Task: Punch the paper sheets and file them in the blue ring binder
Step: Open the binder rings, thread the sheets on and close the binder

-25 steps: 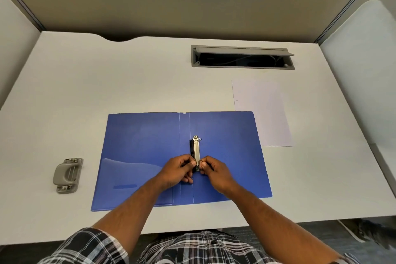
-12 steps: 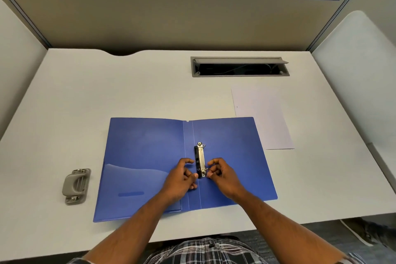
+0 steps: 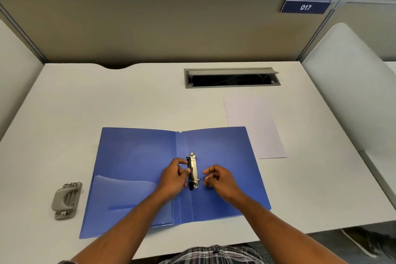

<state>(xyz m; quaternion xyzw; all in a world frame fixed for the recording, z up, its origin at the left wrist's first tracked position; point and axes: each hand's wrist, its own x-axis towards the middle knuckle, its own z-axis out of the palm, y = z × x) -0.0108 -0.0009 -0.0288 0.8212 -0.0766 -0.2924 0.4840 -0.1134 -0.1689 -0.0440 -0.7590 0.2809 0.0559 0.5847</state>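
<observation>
The blue ring binder (image 3: 137, 169) lies open and flat on the white desk. Its metal ring mechanism (image 3: 193, 171) sits just right of the spine, with the rings parted. My left hand (image 3: 174, 176) rests against the left side of the mechanism, thumb and fingers touching it. A little to the right of the mechanism, my right hand (image 3: 218, 177) hovers with its fingers loosely curled and holds nothing. White paper sheets (image 3: 255, 126) lie beyond the binder's right cover, partly tucked under its far corner. A grey hole punch (image 3: 66, 200) sits left of the binder.
A grey cable tray (image 3: 231, 77) with an open lid is set into the desk at the back. Beige partition walls enclose the desk on three sides. The near desk edge runs just below the binder.
My right hand has let go of the ring mechanism and drawn away to the right. The rings now stand parted. The camera has tilted up.
</observation>
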